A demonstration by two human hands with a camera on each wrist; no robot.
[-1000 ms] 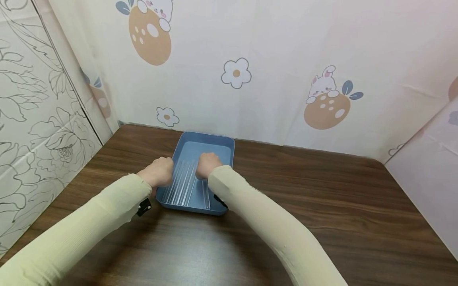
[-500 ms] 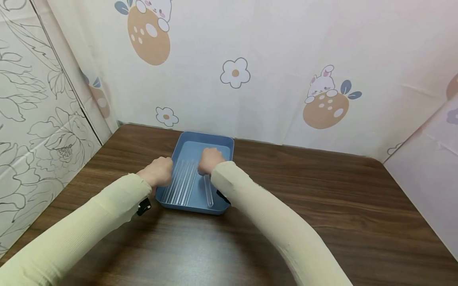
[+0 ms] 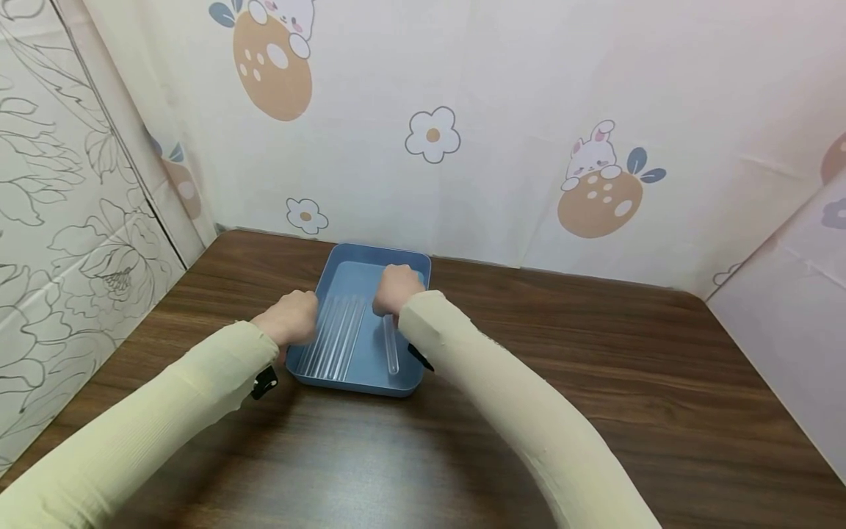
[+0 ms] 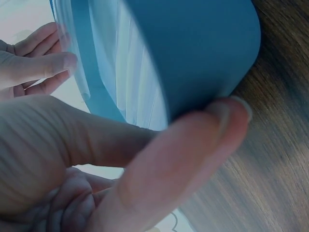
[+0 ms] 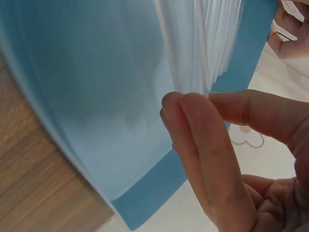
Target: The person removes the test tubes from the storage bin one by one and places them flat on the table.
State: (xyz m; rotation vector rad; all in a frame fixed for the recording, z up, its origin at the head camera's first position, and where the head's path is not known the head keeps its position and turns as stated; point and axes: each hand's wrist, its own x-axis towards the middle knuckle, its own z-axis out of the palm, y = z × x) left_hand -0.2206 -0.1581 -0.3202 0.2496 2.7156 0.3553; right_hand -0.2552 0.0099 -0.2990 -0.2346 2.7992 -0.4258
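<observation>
A blue rectangular tray point(image 3: 380, 253) lies on the dark wooden table. My left hand point(image 3: 294, 317) grips its left wall, with thumb and finger on either side of the wall point(image 4: 203, 43) in the left wrist view. Over the tray's right half, my right hand point(image 3: 398, 288) pinches one end of a clear test tube point(image 3: 392, 353). The tube's rounded end points toward me; the right wrist view has the tube point(image 5: 186, 48) between thumb and fingertips. Several more clear test tubes point(image 3: 333, 342) lie side by side in the tray's left half.
The wooden table point(image 3: 562, 389) extends to the right and in front of the tray. A patterned curtain point(image 3: 502, 184) hangs just behind the tray, and a flower-printed panel point(image 3: 79, 220) stands on the left.
My right hand has moved right and away from me with the test tube, widening the gap to the row of tubes. My left hand stays on the tray wall.
</observation>
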